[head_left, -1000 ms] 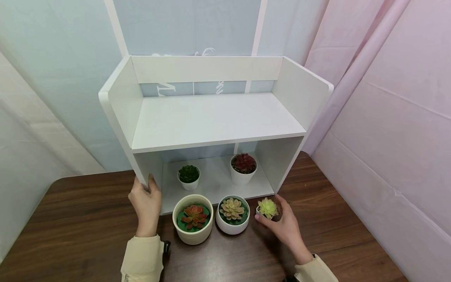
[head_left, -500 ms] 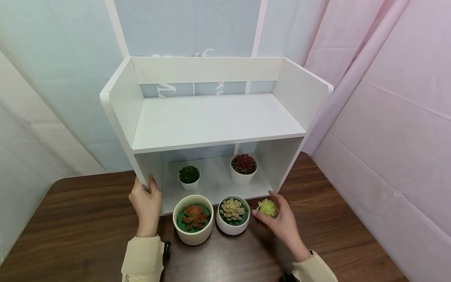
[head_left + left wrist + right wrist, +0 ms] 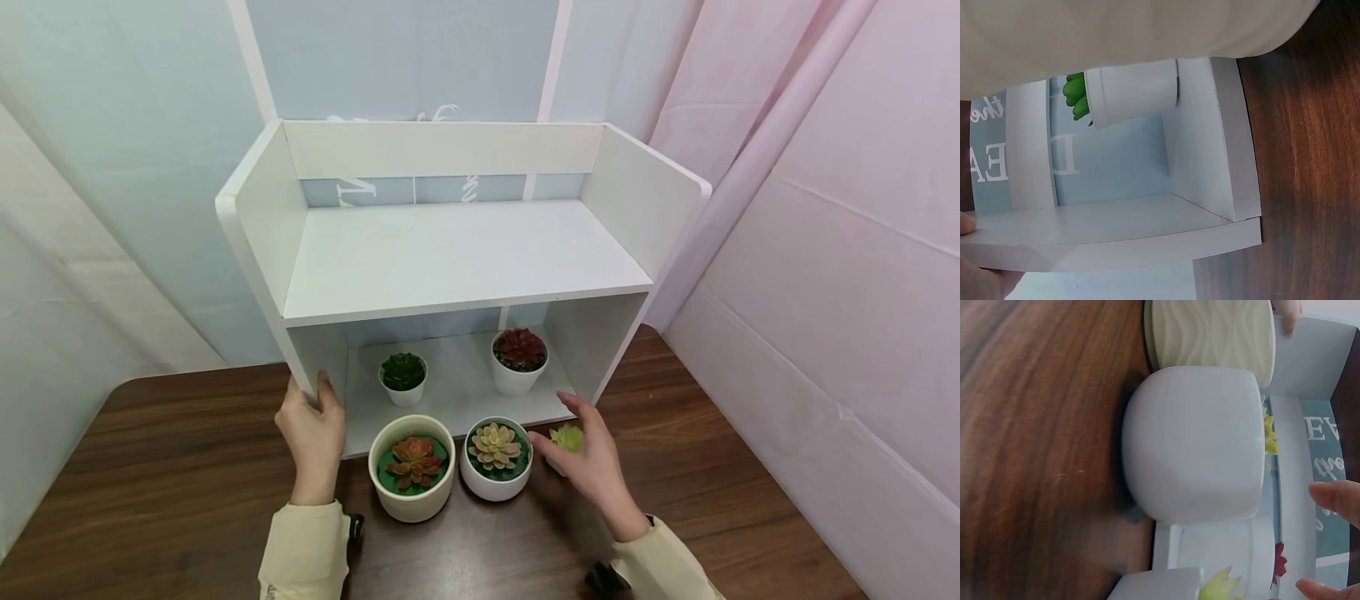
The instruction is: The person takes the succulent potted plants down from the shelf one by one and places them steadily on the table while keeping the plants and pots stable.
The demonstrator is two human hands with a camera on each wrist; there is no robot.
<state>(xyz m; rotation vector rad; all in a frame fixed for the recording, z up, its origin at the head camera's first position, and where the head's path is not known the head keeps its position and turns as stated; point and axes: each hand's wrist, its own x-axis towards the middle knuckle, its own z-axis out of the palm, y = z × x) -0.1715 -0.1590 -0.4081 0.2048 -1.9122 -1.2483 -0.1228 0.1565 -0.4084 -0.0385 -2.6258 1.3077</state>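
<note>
Left hand (image 3: 311, 433) rests against the lower front edge of the white shelf unit's (image 3: 450, 258) left side panel, thumb up the panel's inner face, fingers curled round the edge. Inside the lower compartment: small dark-green succulent pot (image 3: 402, 377) left, red succulent pot (image 3: 519, 358) right. On the bench (image 3: 150, 467), in a row before the shelf: cream pot with red-green rosette (image 3: 411, 467), white pot with pale rosette (image 3: 494, 457), then the small yellow-green succulent pot (image 3: 566, 440). Right hand (image 3: 592, 462) hovers over the last, fingers spread and relaxed, grip not closed on it.

Risk, as a judgement: the small pot stands just beside the white pot and near the shelf's right panel; a hasty closing of the fingers could tip it or knock its neighbour.

Obscured: the hand covers most of the small pot, so contact cannot be told. Left wrist view is half blocked by the sleeve (image 3: 1135, 31); right wrist view shows only fingertips (image 3: 1335, 500) at the frame edge.
</note>
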